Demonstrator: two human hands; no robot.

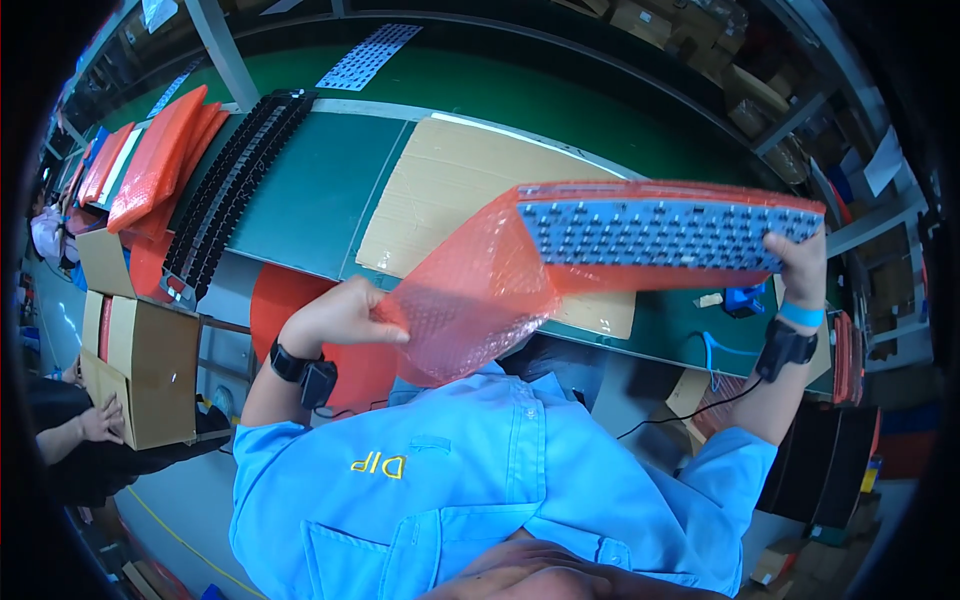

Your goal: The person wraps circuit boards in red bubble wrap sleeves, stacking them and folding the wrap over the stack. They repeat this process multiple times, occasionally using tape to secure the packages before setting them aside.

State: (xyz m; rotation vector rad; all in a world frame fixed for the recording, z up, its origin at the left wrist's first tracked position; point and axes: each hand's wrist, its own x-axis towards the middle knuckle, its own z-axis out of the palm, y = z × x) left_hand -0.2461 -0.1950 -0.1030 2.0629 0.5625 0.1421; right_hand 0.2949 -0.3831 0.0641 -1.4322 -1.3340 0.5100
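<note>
**Red bubble bag held around a keyboard**

Red bubble wrap forms a bag (480, 290) that is held up in the middle of the frame, above a green bench (310, 200). A keyboard (655, 235) with blue-grey keys is seen partly inside the bag, stretching from the centre toward the upper right. The keyboard's far end is gripped by the right hand (800, 262) at the right of the frame, with fingers closed over its edge. The loose, open end of the bag is pinched by the left hand (340, 315) at centre left, thumb and fingers closed on the film. Black bands are worn on both wrists, and a blue band is seen on the right one.

A sheet of cardboard (450, 190) is laid on the bench behind the bag. A row of black keyboards (235, 175) is stacked on edge at the upper left, and more red bags (160, 160) are piled beside it. A brown box (140, 365) is seen at the left edge, with another person's hand (100, 422) resting near it. A blue shirt (480, 480) fills the lower centre.
</note>
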